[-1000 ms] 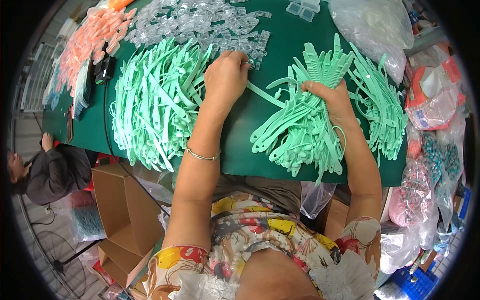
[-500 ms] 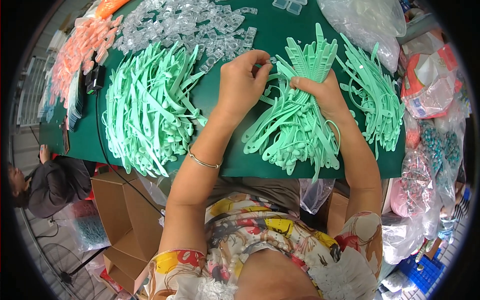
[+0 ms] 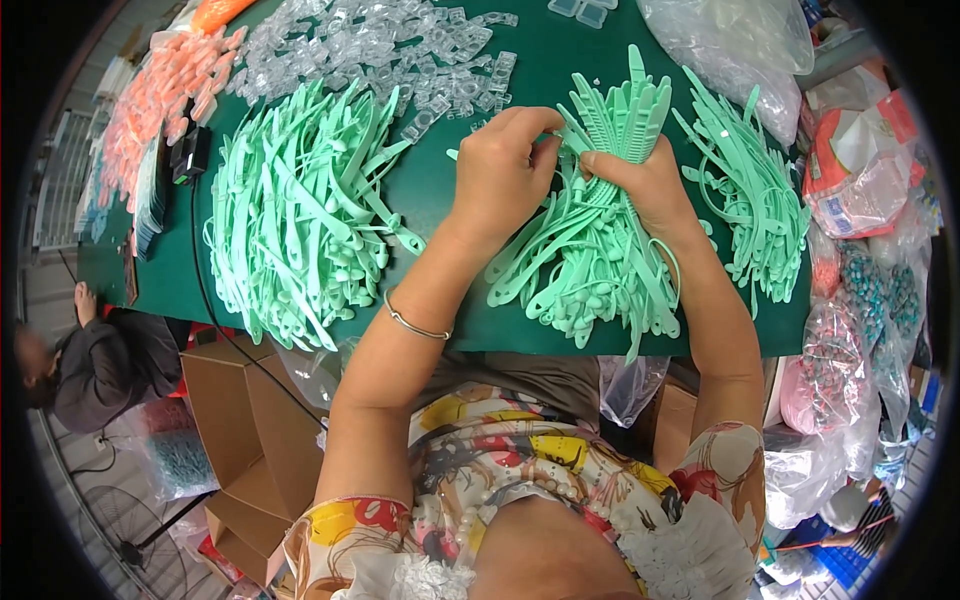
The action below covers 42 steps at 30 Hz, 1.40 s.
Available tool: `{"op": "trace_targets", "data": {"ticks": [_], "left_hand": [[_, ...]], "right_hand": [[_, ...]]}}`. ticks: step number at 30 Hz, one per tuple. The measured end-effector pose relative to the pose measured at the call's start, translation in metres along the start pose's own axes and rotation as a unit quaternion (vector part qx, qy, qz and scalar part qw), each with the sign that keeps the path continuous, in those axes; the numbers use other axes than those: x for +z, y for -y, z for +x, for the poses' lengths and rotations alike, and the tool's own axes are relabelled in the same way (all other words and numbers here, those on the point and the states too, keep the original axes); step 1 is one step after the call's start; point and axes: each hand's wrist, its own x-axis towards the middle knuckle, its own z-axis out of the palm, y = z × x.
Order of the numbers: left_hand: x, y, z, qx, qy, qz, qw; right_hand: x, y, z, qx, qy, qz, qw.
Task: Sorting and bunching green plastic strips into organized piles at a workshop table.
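My right hand [image 3: 648, 188] is wrapped around a thick bundle of mint-green plastic straps [image 3: 625, 115], their ridged ends fanned out above the thumb. The lower ends [image 3: 590, 290], with small knobs and rounded tabs, spread over the table below the grip. At the left edge of this bundle, my left hand [image 3: 510, 165] pinches a strap between thumb and fingers. Its fingertips are partly hidden, and no clear piece shows in them. A green tip [image 3: 452, 155] sticks out beyond the left hand's knuckles.
To the left lies a large pile of green straps [image 3: 300, 215]; another bundle [image 3: 750, 190] lies right. Clear plastic pieces [image 3: 370, 50] are heaped behind, orange pieces [image 3: 165, 85] at far left. A black cable [image 3: 200, 260] crosses the table edge near a cardboard box [image 3: 240, 430]. A person [image 3: 115, 365] sits left.
My left hand has moved slightly right, closer to the bundle. The small clear piece at its fingertips is now out of sight. My right hand keeps its grip.
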Motion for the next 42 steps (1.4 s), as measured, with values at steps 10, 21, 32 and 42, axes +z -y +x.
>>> {"op": "trace_targets", "data": {"ticks": [10, 21, 32, 42], "left_hand": [[-0.015, 0.004, 0.016, -0.354, 0.211, -0.34, 0.845], [-0.002, -0.006, 0.01, -0.235, 0.172, -0.16, 0.943], [-0.007, -0.003, 0.005, -0.295, 0.078, -0.33, 0.893], [-0.004, 0.013, 0.005, -0.194, 0.076, -0.034, 0.977]], "right_hand": [[0.002, 0.002, -0.003, 0.009, 0.005, 0.004, 1.0], [0.001, -0.007, 0.0, -0.051, 0.014, -0.09, 0.995], [0.0, -0.008, -0.001, -0.038, -0.007, -0.042, 0.998], [0.002, -0.002, -0.004, 0.024, -0.047, 0.107, 0.993]]}}
